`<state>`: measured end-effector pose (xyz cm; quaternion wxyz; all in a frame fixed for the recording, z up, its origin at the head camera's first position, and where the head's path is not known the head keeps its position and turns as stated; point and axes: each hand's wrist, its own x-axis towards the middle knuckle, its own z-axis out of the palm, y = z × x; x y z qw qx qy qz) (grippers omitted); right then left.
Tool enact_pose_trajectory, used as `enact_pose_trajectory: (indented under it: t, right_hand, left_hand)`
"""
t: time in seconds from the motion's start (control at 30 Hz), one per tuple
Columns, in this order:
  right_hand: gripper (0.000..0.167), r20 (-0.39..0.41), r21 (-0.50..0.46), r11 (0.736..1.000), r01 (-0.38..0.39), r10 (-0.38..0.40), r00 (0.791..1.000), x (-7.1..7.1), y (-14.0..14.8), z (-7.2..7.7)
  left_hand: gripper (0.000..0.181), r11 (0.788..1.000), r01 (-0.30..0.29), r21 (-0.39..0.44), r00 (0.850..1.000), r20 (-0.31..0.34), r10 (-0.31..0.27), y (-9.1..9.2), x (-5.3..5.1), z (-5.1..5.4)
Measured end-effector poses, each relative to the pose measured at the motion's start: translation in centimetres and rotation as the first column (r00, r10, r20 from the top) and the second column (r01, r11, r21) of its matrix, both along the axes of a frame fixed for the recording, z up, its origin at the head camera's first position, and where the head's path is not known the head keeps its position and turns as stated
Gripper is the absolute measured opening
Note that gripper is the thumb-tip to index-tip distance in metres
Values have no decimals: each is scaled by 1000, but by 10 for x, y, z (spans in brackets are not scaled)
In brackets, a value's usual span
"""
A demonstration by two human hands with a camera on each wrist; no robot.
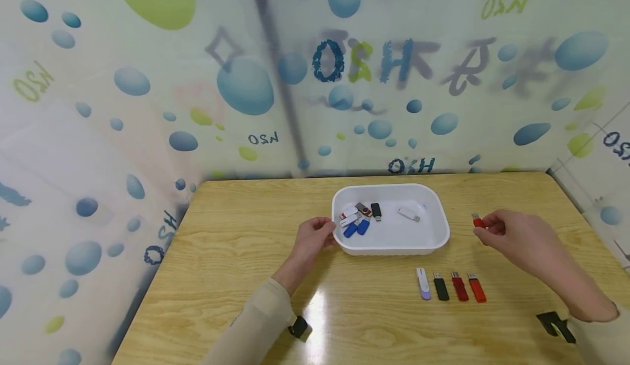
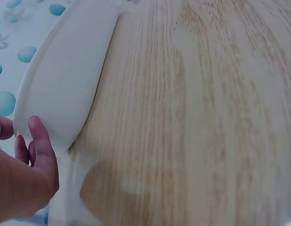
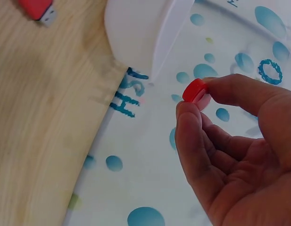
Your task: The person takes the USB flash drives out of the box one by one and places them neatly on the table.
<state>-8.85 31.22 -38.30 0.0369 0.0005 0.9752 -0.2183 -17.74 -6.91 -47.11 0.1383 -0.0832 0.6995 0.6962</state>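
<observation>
My right hand (image 1: 517, 239) pinches a small red USB stick (image 1: 478, 221) to the right of the white tray (image 1: 394, 247), above the table. In the right wrist view, thumb and finger of the hand (image 3: 235, 146) grip the red stick (image 3: 195, 90) at its end. At the tray's left end, my left hand (image 1: 312, 239) holds the rim; the left wrist view shows the hand (image 2: 27, 179) with thumb and fingers on either side of the tray wall (image 2: 65, 70). Several USB sticks lie in the tray, among them a blue one (image 1: 363, 226) and a black one (image 1: 376, 212).
In front of the tray's right part, a row of USB sticks lies on the wooden table (image 1: 221, 255): white and purple (image 1: 424, 284), dark green (image 1: 441, 287), dark red (image 1: 460, 287) and red (image 1: 477, 288). A patterned curtain (image 1: 305, 108) hangs behind the table.
</observation>
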Motion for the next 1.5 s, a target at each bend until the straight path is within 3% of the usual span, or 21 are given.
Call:
enact_pose_trajectory:
  t: [0.47,0.7,0.93,1.17,1.5]
  right_hand:
    - [40,102,53,997,54,-59,993,24,24,-29]
    - [42,186,61,996,58,-68,980,34,29,-45]
    - [38,178,51,998,39,-48,983,41,28,-57]
    - [32,227,57,998,16,-29,973,45,25,-69]
    - [30,259,68,996,50,-66,964,50,17,-81]
  left_hand:
    - [31,1000,0,-11,1000,4,0,1,-1,-2]
    - [32,1000,0,-6,1000,4,0,1,-2,0]
    - [31,1000,-10,13,1000,2,10,0,-2,-2]
    - [30,1000,3,12,1000,-24,-3,0,-1,-4]
    - [27,1000,0,21,1000,-19,0,0,-1,-4]
